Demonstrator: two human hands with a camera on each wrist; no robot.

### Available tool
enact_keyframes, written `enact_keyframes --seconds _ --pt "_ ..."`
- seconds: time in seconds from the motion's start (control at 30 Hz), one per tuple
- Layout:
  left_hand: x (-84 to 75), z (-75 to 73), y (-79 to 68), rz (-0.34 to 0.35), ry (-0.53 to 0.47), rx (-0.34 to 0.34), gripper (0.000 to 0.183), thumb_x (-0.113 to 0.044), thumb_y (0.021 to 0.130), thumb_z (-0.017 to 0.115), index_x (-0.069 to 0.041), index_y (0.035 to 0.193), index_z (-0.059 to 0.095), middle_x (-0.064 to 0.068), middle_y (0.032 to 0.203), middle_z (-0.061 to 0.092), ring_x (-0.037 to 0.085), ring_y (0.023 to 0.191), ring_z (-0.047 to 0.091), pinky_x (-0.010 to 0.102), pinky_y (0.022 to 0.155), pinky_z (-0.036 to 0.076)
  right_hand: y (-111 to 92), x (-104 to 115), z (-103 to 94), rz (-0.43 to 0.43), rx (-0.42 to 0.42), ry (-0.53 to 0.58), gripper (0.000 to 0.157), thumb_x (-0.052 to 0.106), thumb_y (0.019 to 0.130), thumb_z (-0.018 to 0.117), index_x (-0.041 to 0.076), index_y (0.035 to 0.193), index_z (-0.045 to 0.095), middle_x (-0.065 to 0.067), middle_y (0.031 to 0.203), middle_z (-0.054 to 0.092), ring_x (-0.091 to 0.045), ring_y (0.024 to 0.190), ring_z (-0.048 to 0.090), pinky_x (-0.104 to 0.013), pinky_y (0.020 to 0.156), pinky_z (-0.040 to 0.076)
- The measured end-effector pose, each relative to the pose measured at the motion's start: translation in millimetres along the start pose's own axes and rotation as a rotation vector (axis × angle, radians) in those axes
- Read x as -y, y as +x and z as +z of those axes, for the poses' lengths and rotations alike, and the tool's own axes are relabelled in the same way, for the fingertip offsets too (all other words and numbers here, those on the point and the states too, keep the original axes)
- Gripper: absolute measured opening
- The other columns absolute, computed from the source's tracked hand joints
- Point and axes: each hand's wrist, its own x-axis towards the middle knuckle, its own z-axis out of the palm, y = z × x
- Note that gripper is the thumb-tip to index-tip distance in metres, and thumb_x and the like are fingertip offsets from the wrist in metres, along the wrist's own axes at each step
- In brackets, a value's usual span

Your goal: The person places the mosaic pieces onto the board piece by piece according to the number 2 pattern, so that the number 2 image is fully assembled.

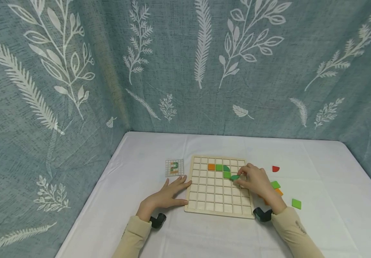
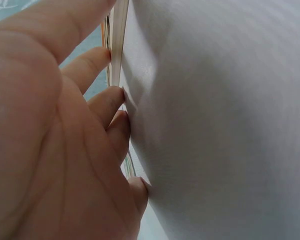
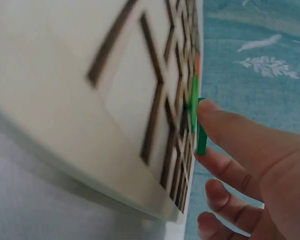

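My right hand pinches a dark green rounded tile between thumb and fingers, close over the wooden grid board. In the right wrist view that green tile stands edge-on between thumb and fingertip. Set in the board's upper cells are an orange square, a light green square, a dark green quarter-round tile and, below it, another light green square. My left hand lies with spread fingers at the board's left edge, its fingertips touching the rim.
A small pattern card showing a coloured figure 2 on a grid lies left of the board. To the right are a red quarter-round tile, a light green tile and a small pile of green and orange tiles, partly behind the right hand.
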Motion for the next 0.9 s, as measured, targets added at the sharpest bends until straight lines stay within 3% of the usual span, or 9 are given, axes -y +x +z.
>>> enact_keyframes --seconds 0.43,0.67,0.9 --pt "1.8 1.3 0.9 -0.008 0.009 -0.002 0.070 -0.041 0.089 0.059 -0.017 0.147 0.028 0.012 0.155 0.014 0.030 0.143 0.006 0.057 0.112 -0.008 -0.3 -1.7 2.6 0.015 0.023 -0.012 0.028 0.041 0.074 0.076 0.018 0.086 0.066 0.005 0.076 0.051 -0.008 0.062 0.043 -0.031 0.062 0.028" --pt "3.3 1.0 -2.0 0.073 -0.038 -0.034 0.072 -0.047 0.088 0.056 -0.018 0.147 0.028 0.017 0.154 0.015 0.032 0.143 0.007 0.060 0.110 -0.011 -0.7 -0.2 1.8 0.006 0.037 -0.030 0.021 0.036 0.074 0.077 0.020 0.083 0.066 0.005 0.076 0.052 -0.008 0.065 0.045 -0.029 0.061 0.030" --pt "4.5 1.2 -1.0 0.065 -0.033 -0.029 0.071 -0.046 0.089 0.056 -0.015 0.147 0.028 0.017 0.153 0.016 0.034 0.142 0.007 0.060 0.110 -0.010 -0.6 0.4 -0.2 -0.010 0.036 -0.027 0.015 0.028 0.076 0.076 0.018 0.082 0.067 0.004 0.077 0.053 -0.009 0.066 0.046 -0.029 0.060 0.030"
